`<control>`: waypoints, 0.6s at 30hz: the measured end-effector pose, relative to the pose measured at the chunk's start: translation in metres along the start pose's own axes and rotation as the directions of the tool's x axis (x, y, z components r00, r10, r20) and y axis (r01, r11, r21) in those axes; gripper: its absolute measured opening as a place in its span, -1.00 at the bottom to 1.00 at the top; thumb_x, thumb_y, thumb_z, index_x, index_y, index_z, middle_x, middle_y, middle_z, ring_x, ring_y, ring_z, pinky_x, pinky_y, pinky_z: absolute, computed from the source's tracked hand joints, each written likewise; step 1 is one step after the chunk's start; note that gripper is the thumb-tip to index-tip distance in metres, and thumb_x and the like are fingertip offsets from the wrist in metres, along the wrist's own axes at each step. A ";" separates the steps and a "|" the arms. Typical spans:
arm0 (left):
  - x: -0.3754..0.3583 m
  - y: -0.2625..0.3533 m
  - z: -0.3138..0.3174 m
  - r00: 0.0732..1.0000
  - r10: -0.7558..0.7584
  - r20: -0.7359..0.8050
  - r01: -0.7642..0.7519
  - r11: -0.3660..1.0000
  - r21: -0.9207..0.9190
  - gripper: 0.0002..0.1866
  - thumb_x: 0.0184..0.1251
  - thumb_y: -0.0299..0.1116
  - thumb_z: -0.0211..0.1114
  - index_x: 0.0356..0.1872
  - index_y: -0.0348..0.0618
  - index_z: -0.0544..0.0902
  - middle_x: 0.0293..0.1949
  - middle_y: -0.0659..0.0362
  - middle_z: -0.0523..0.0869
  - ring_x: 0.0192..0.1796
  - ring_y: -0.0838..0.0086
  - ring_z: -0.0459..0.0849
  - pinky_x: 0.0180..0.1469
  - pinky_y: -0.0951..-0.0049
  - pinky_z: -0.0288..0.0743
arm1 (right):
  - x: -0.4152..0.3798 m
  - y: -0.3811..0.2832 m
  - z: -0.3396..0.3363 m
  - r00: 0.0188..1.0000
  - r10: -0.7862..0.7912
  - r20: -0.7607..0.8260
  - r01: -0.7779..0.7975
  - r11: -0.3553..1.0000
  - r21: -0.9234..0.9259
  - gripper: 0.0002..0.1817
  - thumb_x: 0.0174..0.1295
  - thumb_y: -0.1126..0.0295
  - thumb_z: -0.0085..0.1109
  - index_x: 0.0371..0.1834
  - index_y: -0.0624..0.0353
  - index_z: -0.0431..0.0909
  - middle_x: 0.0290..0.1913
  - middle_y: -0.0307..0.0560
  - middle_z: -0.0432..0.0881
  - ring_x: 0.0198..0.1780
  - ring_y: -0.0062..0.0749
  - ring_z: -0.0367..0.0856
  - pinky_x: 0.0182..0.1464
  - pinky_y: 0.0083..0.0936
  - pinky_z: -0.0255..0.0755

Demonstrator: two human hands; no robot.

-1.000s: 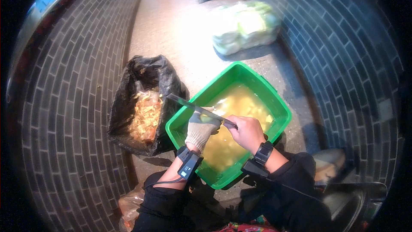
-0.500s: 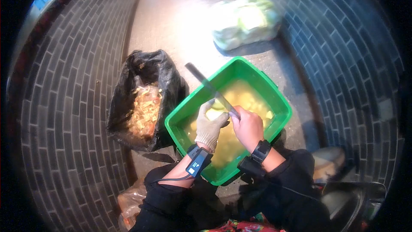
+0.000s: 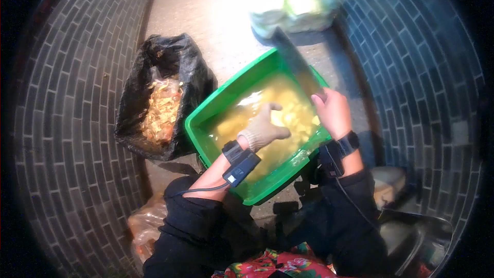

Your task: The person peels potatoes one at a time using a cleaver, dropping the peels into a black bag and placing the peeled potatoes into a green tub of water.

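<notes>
A green tub [image 3: 206, 118] holds yellowish water with pale cut pieces [image 3: 293, 116] floating in it. My left hand [image 3: 265, 126], in a knitted glove, reaches down into the water among the pieces with fingers spread. My right hand [image 3: 332, 110] hovers over the tub's right rim, gripping a knife [image 3: 298, 64] whose broad blade points up and away. Both wrists carry black bands.
A black bag [image 3: 164, 98] full of orange-yellow peelings stands left of the tub. A clear sack of pale green vegetables [image 3: 293, 2] lies on the floor beyond. Grey brick walls run along both sides. A plastic bag [image 3: 146, 226] sits by my left knee.
My left hand has dropped from the knife into the water, letting go of the piece it held. My right hand swung the knife right and upward, clear of the left hand.
</notes>
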State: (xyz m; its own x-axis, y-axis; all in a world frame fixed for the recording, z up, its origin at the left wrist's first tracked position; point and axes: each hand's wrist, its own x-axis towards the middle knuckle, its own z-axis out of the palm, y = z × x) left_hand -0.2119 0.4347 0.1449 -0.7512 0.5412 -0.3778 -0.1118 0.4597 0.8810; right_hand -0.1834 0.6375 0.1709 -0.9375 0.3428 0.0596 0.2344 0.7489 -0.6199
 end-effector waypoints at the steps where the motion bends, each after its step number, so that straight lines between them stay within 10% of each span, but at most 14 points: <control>1: 0.001 0.001 -0.006 0.996 -0.079 -0.041 0.068 0.974 -0.217 -0.20 -0.05 -0.43 0.46 0.31 -0.19 0.31 0.00 -0.02 0.58 -0.01 0.30 0.63 0.09 0.34 0.57 | 0.001 -0.003 -0.005 0.999 0.027 0.045 -0.027 1.000 -0.011 -0.75 0.22 0.34 0.30 -0.16 0.33 0.65 -0.25 0.18 0.74 -0.18 -0.05 0.75 -0.14 -0.31 0.57; 9: -0.010 -0.003 -0.053 0.991 -0.133 -0.026 0.067 0.650 -0.757 -0.31 0.15 -0.59 0.19 0.38 -0.13 0.27 -0.04 0.07 0.58 -0.08 0.30 0.67 -0.03 0.35 0.63 | -0.004 -0.015 0.004 0.989 -0.115 0.097 0.070 0.921 0.384 -0.70 0.20 0.33 0.32 -0.07 0.29 0.67 -0.27 0.11 0.76 -0.27 -0.19 0.78 -0.20 -0.41 0.60; 18: -0.019 -0.007 -0.055 0.945 0.106 -0.310 -0.211 0.921 -0.329 -0.30 0.01 -0.47 0.50 0.23 -0.28 0.40 -0.01 0.10 0.62 -0.05 0.40 0.65 0.04 0.44 0.56 | -0.016 -0.034 0.018 0.925 -0.326 0.196 0.218 0.876 0.429 -0.79 0.21 0.27 0.30 -0.24 0.17 0.71 -0.43 0.04 0.72 -0.41 -0.16 0.72 -0.35 -0.38 0.53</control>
State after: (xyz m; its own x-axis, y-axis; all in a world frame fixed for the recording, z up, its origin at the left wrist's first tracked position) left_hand -0.2329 0.3820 0.1615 -0.9233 0.3416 -0.1757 -0.1585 0.0779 0.9843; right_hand -0.1813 0.5961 0.1766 -0.9939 -0.0386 0.1037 -0.1093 0.4877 -0.8661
